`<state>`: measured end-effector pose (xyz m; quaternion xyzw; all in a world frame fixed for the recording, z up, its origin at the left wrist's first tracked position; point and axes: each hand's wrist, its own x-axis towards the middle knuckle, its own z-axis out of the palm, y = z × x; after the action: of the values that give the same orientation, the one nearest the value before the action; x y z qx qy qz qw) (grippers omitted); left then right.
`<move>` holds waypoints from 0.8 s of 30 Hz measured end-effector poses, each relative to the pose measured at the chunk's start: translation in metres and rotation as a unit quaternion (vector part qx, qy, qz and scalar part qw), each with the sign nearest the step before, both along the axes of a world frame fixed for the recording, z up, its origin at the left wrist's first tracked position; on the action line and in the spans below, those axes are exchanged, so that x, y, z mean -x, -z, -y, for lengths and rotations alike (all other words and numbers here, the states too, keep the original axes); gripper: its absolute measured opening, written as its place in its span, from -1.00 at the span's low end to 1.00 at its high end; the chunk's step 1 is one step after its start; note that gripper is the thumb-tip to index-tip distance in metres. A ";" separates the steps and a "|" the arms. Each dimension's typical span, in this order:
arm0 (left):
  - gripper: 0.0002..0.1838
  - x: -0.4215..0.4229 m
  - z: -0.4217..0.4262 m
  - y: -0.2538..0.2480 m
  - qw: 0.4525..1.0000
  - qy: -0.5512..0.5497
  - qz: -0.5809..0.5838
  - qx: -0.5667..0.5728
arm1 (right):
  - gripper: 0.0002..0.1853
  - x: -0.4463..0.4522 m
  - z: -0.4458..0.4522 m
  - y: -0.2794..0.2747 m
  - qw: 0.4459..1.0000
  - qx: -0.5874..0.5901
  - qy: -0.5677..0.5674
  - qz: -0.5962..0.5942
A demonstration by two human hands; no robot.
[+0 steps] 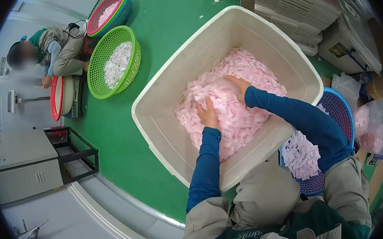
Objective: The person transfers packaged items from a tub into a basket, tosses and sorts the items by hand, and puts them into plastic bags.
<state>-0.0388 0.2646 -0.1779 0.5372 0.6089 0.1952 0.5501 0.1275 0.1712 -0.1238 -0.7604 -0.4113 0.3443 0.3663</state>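
Note:
A large white plastic bin [166, 83] holds a heap of small pink-and-white wrapped pieces [250, 67]. Both my hands are in the bin, on top of the heap. My left hand [208, 114] rests against the near left side of a mound of pieces, its fingers apart. On the mound's right side is my right hand [239, 88], its fingers spread and partly sunk beside a clear plastic-like film. Whether loose pieces lie under my palms is hidden.
A green basket [136, 63] of white pieces and stacked coloured baskets [122, 17] stand at the upper left, near a seated person [62, 48]. A blue basket [341, 112] is beside my right arm. Grey crates [291, 10] are at the upper right.

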 end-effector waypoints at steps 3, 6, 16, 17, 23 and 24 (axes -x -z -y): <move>-0.05 -0.023 0.021 -0.045 0.997 0.063 -0.038 0.018 | -0.24 0.003 0.003 0.011 0.994 -0.011 0.039 -0.106; -0.06 -0.040 0.029 -0.082 0.970 0.206 -0.128 -0.020 | -0.31 -0.017 0.007 -0.010 0.963 0.098 0.061 -0.244; -0.39 -0.012 -0.001 -0.209 0.905 0.192 0.037 -0.378 | -0.43 -0.077 0.027 -0.031 0.953 0.047 -0.154 -0.255; -0.44 -0.010 -0.006 -0.212 0.913 0.157 0.066 -0.371 | -0.43 -0.078 0.032 -0.038 0.953 0.038 -0.151 -0.261; -0.56 -0.004 -0.027 -0.189 0.924 0.048 0.171 -0.339 | -0.46 -0.092 0.079 -0.089 0.951 -0.023 -0.113 -0.287; -0.58 -0.004 -0.027 -0.187 0.926 0.049 0.163 -0.336 | -0.46 -0.094 0.091 -0.097 0.951 -0.030 -0.104 -0.289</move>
<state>-0.0347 0.2913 0.0091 0.6804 0.3823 0.4464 0.4377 0.2219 0.0802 -0.0269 -0.5699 -0.3750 0.5732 0.4540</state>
